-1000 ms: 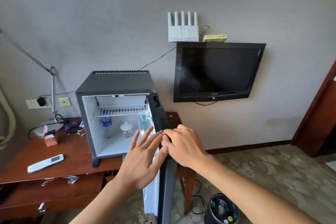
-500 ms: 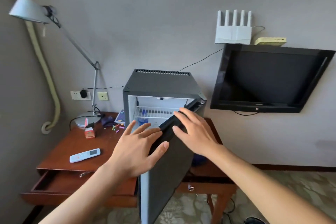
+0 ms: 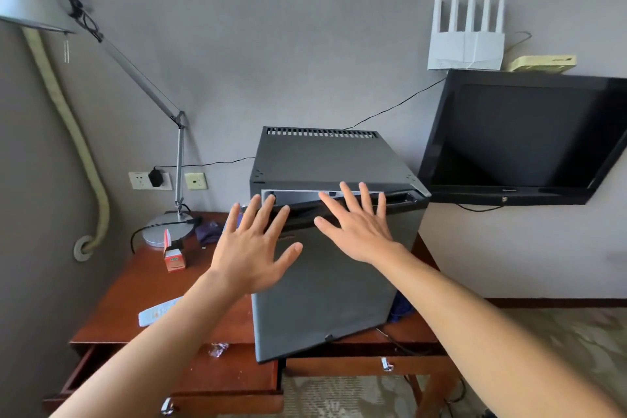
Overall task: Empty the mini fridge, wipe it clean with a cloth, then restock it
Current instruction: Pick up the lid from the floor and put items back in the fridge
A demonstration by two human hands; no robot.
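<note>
Mini fridge (image 3: 334,159) at frame centre, on the wooden desk (image 3: 142,285). Door (image 3: 325,285) swung from wide open a second earlier to nearly shut, a narrow gap left along its top edge. Left hand (image 3: 252,249) and right hand (image 3: 356,224) spread flat against the door, fingers straight, gripping nothing. Probably the closing step after restocking.

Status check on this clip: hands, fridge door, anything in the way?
Left hand, right hand open, flat against grey mini fridge door. Door nearly shut, gap at top. Nothing visible blocking it.
</note>
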